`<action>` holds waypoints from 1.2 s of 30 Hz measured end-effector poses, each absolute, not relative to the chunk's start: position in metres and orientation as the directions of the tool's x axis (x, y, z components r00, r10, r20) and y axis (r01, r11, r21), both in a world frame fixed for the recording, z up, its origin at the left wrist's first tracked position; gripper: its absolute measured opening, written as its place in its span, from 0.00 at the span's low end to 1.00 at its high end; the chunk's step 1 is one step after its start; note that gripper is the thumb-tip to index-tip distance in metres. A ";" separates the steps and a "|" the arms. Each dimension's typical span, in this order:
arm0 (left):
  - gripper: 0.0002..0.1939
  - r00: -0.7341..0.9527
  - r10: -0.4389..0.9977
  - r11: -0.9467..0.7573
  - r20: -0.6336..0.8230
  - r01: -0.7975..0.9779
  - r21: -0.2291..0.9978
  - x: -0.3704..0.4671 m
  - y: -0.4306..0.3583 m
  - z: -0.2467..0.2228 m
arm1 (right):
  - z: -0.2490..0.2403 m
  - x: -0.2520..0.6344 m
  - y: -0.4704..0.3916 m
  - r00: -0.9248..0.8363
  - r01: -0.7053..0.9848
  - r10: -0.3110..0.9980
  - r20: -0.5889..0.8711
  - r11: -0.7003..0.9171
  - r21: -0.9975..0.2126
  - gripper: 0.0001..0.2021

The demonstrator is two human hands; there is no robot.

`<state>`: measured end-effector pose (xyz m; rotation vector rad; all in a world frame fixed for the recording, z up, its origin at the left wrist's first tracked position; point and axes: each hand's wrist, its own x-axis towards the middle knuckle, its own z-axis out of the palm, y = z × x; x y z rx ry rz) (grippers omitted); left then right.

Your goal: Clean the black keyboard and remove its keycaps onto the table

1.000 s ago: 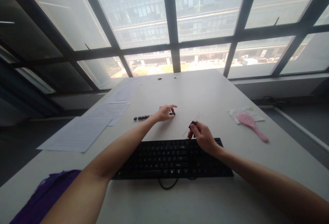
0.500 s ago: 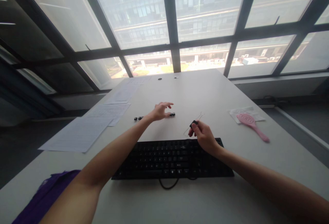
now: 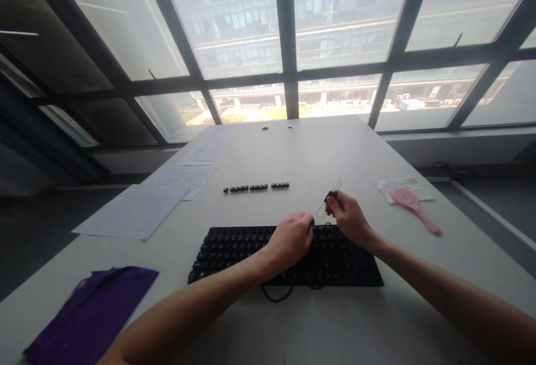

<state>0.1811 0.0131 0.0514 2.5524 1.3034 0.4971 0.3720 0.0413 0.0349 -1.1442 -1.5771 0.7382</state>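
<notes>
A black keyboard (image 3: 238, 242) lies across the near part of the white table. Over its upper middle is my left hand (image 3: 293, 234), fingers curled together; whatever they may hold is hidden. My right hand (image 3: 348, 215), just above the keyboard's upper right part, grips a wire tool with a black handle (image 3: 330, 196), its thin wire ends sticking out on both sides. Beyond the keyboard, small black keycaps (image 3: 258, 187) stand in a row with gaps between the groups.
Paper sheets (image 3: 132, 211) lie along the table's left side. A purple cloth (image 3: 94, 315) is at the near left. At the right, a pink hairbrush (image 3: 412, 206) rests partly on a white wrapper (image 3: 425, 191). A cable loops at the keyboard's near edge.
My left hand has come back from the keycap row to the keyboard, and its fingers have closed. My right hand, still gripping the tool, has shifted slightly right and up. The view has shifted a little.
</notes>
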 end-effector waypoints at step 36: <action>0.02 0.516 0.811 -0.556 0.274 0.536 0.636 0.177 0.026 0.032 | 0.014 0.365 0.022 -0.380 0.470 0.763 0.523 0.646 -0.601 0.12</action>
